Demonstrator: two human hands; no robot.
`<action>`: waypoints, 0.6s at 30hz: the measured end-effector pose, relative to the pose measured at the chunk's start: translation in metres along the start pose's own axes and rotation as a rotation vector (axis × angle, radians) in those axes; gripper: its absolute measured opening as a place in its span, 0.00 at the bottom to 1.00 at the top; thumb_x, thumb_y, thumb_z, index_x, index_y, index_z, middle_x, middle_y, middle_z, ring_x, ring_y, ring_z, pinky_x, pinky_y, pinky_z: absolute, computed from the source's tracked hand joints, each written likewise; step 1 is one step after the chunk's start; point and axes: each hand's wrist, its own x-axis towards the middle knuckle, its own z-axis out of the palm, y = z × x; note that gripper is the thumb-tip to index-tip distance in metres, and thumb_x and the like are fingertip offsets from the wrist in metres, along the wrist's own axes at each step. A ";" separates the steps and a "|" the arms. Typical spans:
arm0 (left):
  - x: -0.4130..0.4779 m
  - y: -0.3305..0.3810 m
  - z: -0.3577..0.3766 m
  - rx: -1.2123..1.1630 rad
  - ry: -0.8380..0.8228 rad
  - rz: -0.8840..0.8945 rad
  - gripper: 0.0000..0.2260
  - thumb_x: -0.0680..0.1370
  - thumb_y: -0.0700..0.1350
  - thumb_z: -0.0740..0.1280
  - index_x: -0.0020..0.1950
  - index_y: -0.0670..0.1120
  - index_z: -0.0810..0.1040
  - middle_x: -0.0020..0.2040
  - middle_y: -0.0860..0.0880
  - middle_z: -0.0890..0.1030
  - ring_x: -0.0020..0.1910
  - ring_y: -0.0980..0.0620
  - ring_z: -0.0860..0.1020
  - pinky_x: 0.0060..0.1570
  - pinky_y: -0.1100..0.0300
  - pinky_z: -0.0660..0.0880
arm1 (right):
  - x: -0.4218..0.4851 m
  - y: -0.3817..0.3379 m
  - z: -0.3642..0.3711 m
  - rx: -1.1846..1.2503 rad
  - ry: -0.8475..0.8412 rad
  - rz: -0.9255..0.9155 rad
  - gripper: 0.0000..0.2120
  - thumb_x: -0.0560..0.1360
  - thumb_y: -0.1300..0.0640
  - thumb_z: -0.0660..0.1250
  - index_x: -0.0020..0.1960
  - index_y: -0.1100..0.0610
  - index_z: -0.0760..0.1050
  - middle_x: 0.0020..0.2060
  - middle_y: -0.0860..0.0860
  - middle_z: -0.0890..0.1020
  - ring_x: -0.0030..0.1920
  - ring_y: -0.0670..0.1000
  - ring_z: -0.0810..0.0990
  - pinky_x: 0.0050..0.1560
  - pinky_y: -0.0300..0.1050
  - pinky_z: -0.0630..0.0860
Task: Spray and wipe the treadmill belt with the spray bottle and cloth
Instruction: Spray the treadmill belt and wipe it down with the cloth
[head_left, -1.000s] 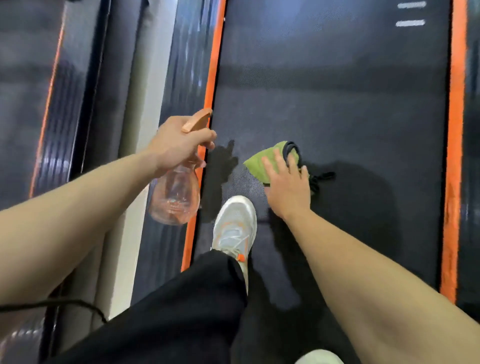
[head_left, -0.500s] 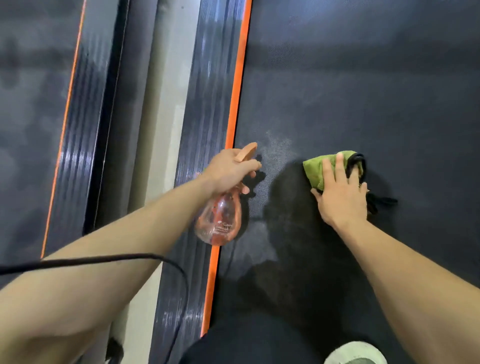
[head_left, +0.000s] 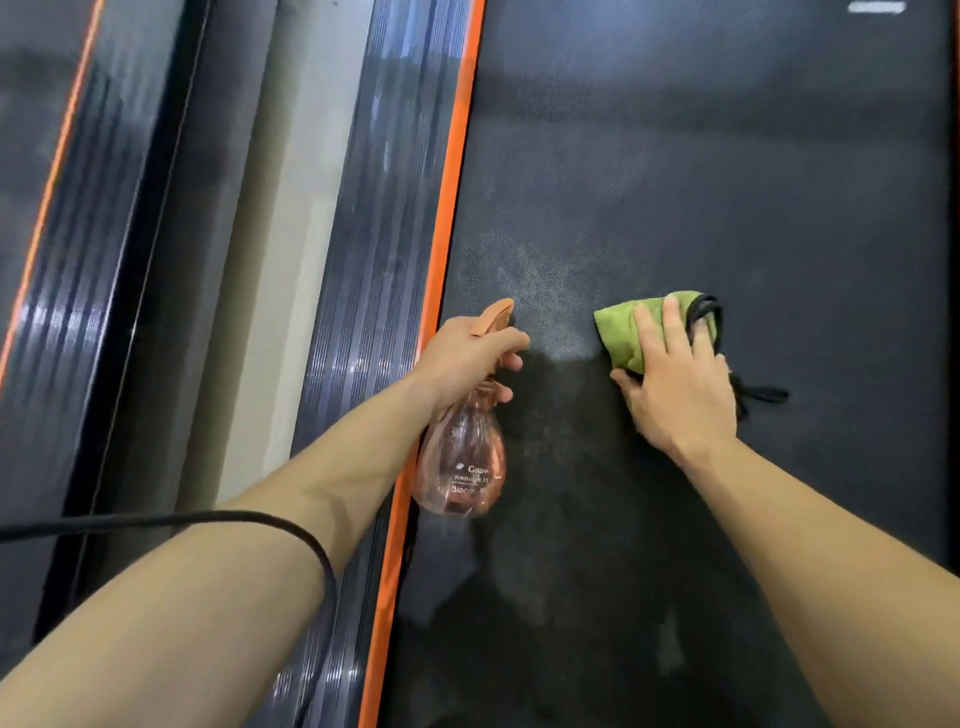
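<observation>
The left hand is curled round the neck of the spray bottle, fingers wrapped at the trigger under its orange nozzle head, with the clear pinkish body hanging below the fist over the near left edge of the treadmill belt. Whether the trigger is being squeezed cannot be told. The right hand lies flat, fingers spread and extended, pressing the folded green cloth down onto the belt; it is not pinching the cloth but bearing on it with palm and fingers. A black strap loops at the far right of the cloth and trails out by the wrist.

Judged from this, the wiping step is in hand, with the bottle held ready. Between the two hands, and just beyond them, the belt shows a paler, misted patch that looks like fresh spray. The next move probably calls for sweeping the cloth left across that patch under steady pressure, then spraying farther up the belt.

Outward, the orange stripe borders the belt on the left, beside a ribbed dark side rail. A black cable crosses the left forearm.
</observation>
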 end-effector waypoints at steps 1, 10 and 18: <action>-0.001 0.001 0.002 0.017 -0.009 0.007 0.07 0.78 0.46 0.73 0.51 0.43 0.81 0.47 0.39 0.85 0.34 0.43 0.80 0.41 0.47 0.79 | -0.008 -0.001 0.003 0.019 0.077 0.013 0.36 0.78 0.43 0.67 0.81 0.50 0.57 0.81 0.55 0.58 0.77 0.64 0.62 0.69 0.68 0.69; -0.021 -0.006 0.027 0.146 0.092 -0.011 0.05 0.75 0.43 0.71 0.42 0.43 0.79 0.36 0.45 0.81 0.24 0.46 0.79 0.31 0.57 0.74 | -0.124 -0.006 0.057 0.103 0.174 0.119 0.33 0.77 0.45 0.67 0.78 0.52 0.64 0.79 0.55 0.64 0.76 0.64 0.64 0.72 0.67 0.63; -0.042 -0.023 0.032 0.098 0.155 -0.029 0.09 0.75 0.45 0.73 0.49 0.39 0.81 0.40 0.44 0.85 0.23 0.48 0.80 0.27 0.58 0.73 | -0.122 -0.004 0.057 0.133 0.187 0.104 0.33 0.75 0.42 0.58 0.77 0.53 0.66 0.79 0.54 0.65 0.74 0.65 0.67 0.70 0.66 0.64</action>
